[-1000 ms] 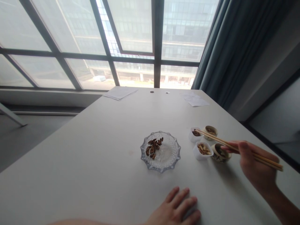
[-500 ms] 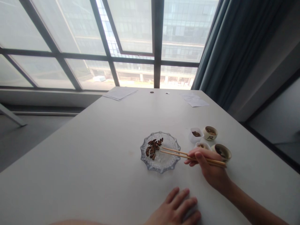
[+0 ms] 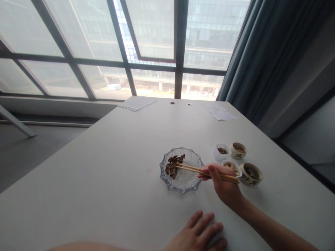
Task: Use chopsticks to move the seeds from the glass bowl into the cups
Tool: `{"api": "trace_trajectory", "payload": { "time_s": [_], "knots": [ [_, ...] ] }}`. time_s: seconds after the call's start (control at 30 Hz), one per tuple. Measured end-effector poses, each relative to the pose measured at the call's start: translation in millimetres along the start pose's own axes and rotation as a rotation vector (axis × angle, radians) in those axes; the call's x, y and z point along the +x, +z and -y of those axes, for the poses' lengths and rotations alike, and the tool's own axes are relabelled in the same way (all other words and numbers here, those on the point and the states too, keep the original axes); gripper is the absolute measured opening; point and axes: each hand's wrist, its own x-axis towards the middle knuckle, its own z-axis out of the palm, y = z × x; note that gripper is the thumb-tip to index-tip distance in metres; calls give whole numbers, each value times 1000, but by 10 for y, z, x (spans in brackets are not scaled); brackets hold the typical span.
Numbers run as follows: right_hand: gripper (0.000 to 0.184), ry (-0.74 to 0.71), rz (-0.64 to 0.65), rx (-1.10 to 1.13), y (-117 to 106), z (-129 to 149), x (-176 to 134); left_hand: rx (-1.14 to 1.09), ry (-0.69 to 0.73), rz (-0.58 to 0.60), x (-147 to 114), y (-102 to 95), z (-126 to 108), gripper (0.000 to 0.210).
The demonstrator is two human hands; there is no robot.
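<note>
My right hand grips a pair of wooden chopsticks whose tips reach into a clear glass plate, touching a small pile of dark brown seeds on its left side. My left hand lies flat on the white table near its front edge, fingers spread, holding nothing. To the right of the plate stand two small white cups, one with dark seeds and one with pale nuts, partly behind my hand.
Two small beige ceramic cups sit right of the white ones. Sheets of paper lie at the table's far edge. A large window is behind, with a dark curtain at right.
My right hand has carried the chopsticks leftward from the small cups to the glass plate, and their tips now reach the dark seeds. My left hand has stayed put.
</note>
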Motion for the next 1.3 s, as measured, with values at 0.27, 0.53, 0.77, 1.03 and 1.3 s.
{"api": "trace_trajectory", "payload": {
  "time_s": [0.27,0.53,0.77,1.03,1.3],
  "knots": [
    [38,-49,-144,-64,-322,208,-62,-11,-6,6,-6,9,-3,28],
    [36,49,-72,-168,-563,238,-133,-9,25,81,-46,15,1,32],
    [36,38,-81,-145,-541,131,-113,-8,10,48,-36,23,2,30],
    [32,-169,5,-338,-394,244,-126,-15,18,90,-44,15,-7,31],
    [22,-273,-287,-436,-791,510,-86,-18,15,69,-55,30,-9,31]
  ]
}}
